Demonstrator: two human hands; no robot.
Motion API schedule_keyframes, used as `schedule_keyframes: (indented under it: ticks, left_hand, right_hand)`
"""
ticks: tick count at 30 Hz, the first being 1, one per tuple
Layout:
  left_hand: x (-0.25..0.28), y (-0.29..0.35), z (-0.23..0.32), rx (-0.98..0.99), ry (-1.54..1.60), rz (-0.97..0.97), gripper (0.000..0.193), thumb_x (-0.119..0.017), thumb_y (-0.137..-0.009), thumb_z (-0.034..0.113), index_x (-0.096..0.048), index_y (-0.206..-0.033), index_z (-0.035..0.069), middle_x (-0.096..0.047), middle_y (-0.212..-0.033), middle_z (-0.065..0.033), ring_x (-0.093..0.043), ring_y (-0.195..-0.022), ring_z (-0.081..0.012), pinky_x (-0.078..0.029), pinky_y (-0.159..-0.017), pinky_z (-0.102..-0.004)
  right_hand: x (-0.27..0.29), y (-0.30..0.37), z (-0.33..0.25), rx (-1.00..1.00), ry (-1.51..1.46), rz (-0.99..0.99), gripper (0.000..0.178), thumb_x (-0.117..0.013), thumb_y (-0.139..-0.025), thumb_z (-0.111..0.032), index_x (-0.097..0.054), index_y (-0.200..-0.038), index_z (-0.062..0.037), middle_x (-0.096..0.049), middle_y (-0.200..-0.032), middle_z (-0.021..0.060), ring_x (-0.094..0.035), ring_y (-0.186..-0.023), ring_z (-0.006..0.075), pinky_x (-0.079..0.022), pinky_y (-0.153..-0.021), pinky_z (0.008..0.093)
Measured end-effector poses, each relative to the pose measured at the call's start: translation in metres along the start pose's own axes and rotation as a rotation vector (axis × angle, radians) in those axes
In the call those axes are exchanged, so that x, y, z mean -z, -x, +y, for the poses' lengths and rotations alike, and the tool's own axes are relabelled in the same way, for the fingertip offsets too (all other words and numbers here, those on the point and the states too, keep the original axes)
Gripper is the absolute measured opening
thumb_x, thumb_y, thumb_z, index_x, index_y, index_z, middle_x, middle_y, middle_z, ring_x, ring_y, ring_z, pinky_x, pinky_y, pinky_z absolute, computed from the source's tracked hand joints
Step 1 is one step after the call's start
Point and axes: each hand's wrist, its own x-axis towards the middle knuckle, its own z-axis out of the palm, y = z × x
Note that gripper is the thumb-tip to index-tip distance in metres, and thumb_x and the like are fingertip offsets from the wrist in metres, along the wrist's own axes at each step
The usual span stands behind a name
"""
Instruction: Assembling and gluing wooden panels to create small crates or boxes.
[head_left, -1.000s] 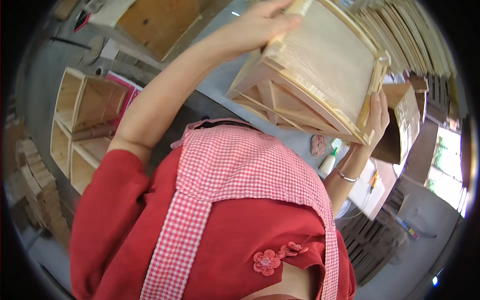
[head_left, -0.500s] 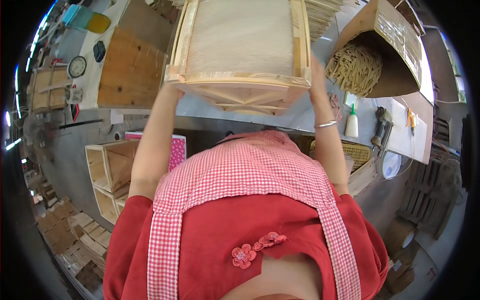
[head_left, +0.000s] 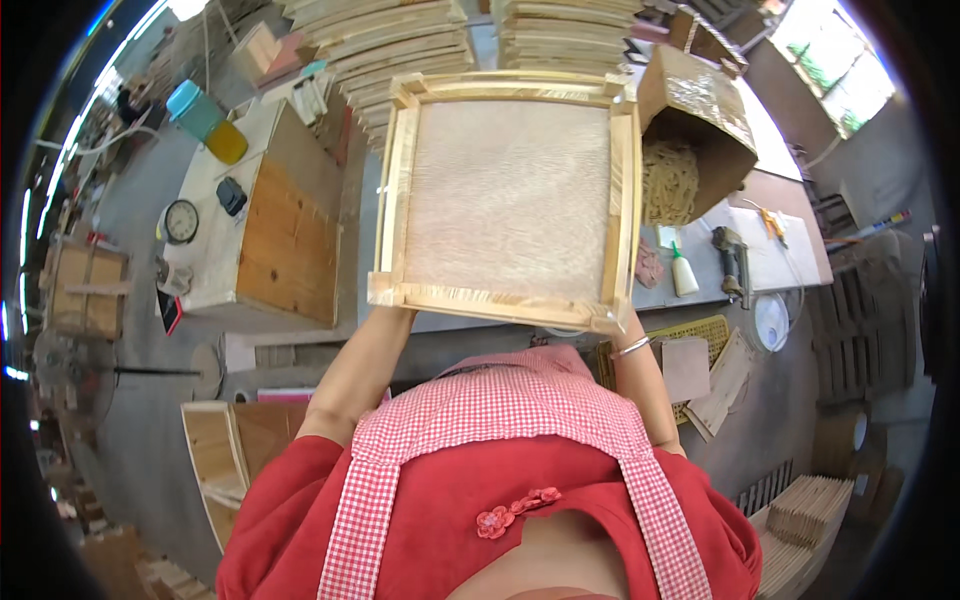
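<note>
A square, pale wooden frame box (head_left: 508,190) with a thin plywood panel set inside its raised rim is held up in front of me. Its panel side faces my view, and the underside is hidden. My left hand (head_left: 399,318) grips the box at its near left corner. At the near right corner, my right hand (head_left: 632,328) holds the other side, below a silver bracelet. The box covers the fingers of both hands.
Stacked wooden frames (head_left: 400,55) rise behind the box. On the right are a carton (head_left: 705,110) of pale strips, a glue bottle (head_left: 684,272) and a nail gun (head_left: 733,265). A wooden cabinet (head_left: 290,245) with a clock (head_left: 181,221) stands left.
The box has tilted so that its panel shows whole and its braced near side is out of sight. My view has shifted, showing more of the stacks behind. Both hands keep hold.
</note>
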Motion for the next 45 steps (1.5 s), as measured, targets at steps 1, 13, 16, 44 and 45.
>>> schedule_keyframes:
  ticks: [1,13,16,44,45]
  left_hand:
    - [0.010,0.012,0.013,0.060,0.005,-0.045,0.084,-0.034,-0.095,0.073,-0.047,-0.143,0.005,-0.058,-0.136,-0.0163,-0.056,-0.123,-0.0302,-0.044,-0.108,-0.0417]
    - [-0.019,-0.010,0.086,0.199,-0.226,-0.412,0.096,-0.033,-0.090,0.080,-0.042,-0.147,0.003,-0.052,-0.144,-0.0173,-0.050,-0.132,-0.0312,-0.041,-0.111,-0.0443]
    - [0.022,-0.021,0.059,-0.221,-0.373,-0.612,0.103,-0.032,-0.088,0.083,-0.034,-0.152,0.002,-0.041,-0.153,-0.0170,-0.041,-0.140,-0.0312,-0.029,-0.118,-0.0453]
    - [-0.066,0.047,-0.007,-1.639,-1.452,-0.047,0.049,-0.062,-0.092,0.018,-0.053,-0.137,0.000,-0.047,-0.148,-0.0188,-0.042,-0.139,-0.0294,-0.030,-0.116,-0.0426]
    - [-0.090,0.051,-0.020,-1.581,-1.671,-0.208,0.059,-0.067,-0.088,0.024,-0.051,-0.140,0.002,-0.045,-0.150,-0.0187,-0.040,-0.141,-0.0334,-0.029,-0.116,-0.0446]
  right_hand:
    - [0.005,0.002,-0.017,0.235,0.241,0.023,0.053,-0.036,-0.105,-0.038,-0.056,-0.131,0.0033,-0.067,-0.118,0.0175,-0.061,-0.109,0.0203,-0.049,-0.090,0.0347]
    - [-0.008,0.034,-0.150,0.455,-0.436,0.080,0.063,-0.029,-0.108,-0.048,-0.050,-0.140,0.0016,-0.059,-0.133,0.0076,-0.056,-0.118,0.0146,-0.042,-0.101,0.0292]
    - [-0.027,0.057,-0.136,0.477,-0.471,0.057,0.063,-0.024,-0.109,-0.045,-0.042,-0.147,0.0014,-0.053,-0.142,0.0055,-0.048,-0.128,0.0132,-0.036,-0.108,0.0290]
    - [0.005,-0.015,-0.114,0.254,-0.348,-0.036,0.039,-0.051,-0.102,-0.032,-0.060,-0.088,0.0026,-0.061,-0.079,0.0071,-0.054,-0.073,0.0147,-0.047,-0.067,0.0314]
    - [0.002,-0.021,-0.111,0.281,-0.360,-0.015,0.039,-0.051,-0.102,-0.031,-0.057,-0.085,0.0032,-0.059,-0.075,0.0072,-0.052,-0.071,0.0143,-0.046,-0.065,0.0317]
